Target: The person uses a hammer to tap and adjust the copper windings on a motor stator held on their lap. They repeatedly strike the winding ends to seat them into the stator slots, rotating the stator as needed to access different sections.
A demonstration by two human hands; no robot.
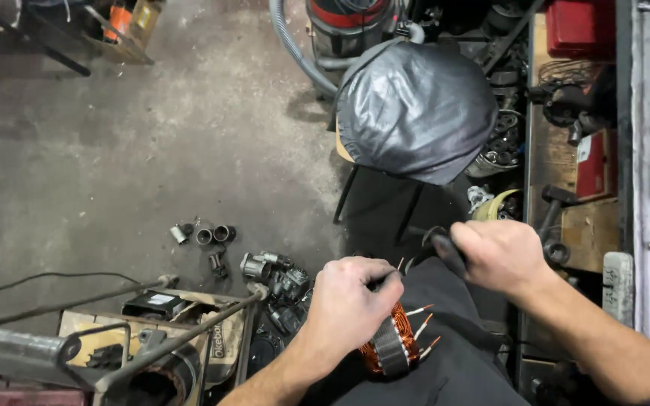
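Observation:
A motor stator (395,343) with copper-orange windings and several loose wire ends rests on my lap. My left hand (349,304) lies over its top and grips it. My right hand (499,254) is closed around the black handle of a tool (444,248), just up and right of the stator. The tool's working end is hidden behind my left hand.
A stool with a black cushion (414,109) stands ahead on the grey concrete floor (152,143). Small metal sleeves (214,235) and motor parts (274,274) lie on the floor at left. A metal frame (114,331) is at lower left. Cluttered wooden shelves (566,150) line the right.

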